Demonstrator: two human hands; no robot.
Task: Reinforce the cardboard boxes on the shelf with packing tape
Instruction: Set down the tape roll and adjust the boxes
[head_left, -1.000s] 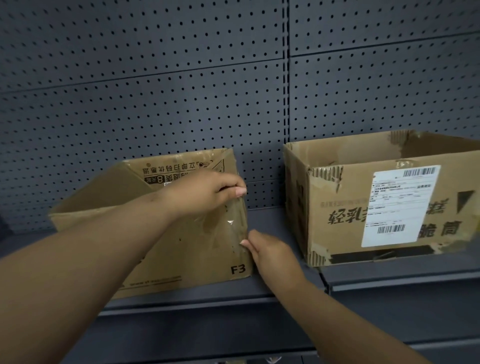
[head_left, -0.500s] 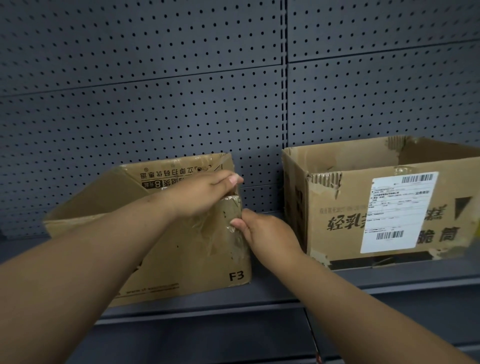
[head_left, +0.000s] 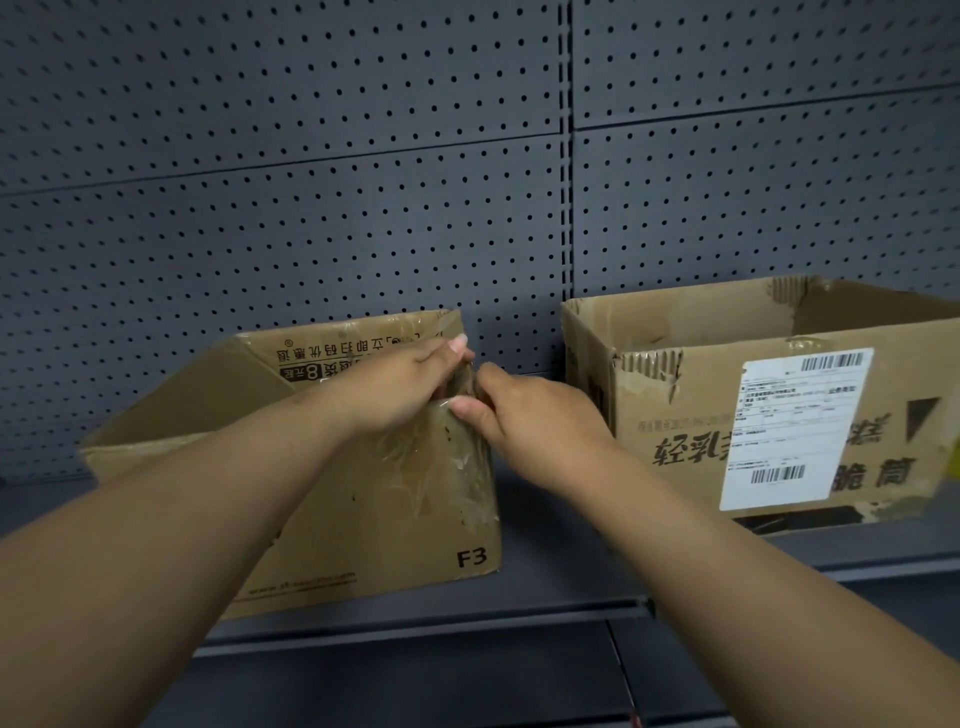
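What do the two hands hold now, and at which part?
Both the left hand and the right hand grip the open brown cardboard box on the left at its upper front right corner.
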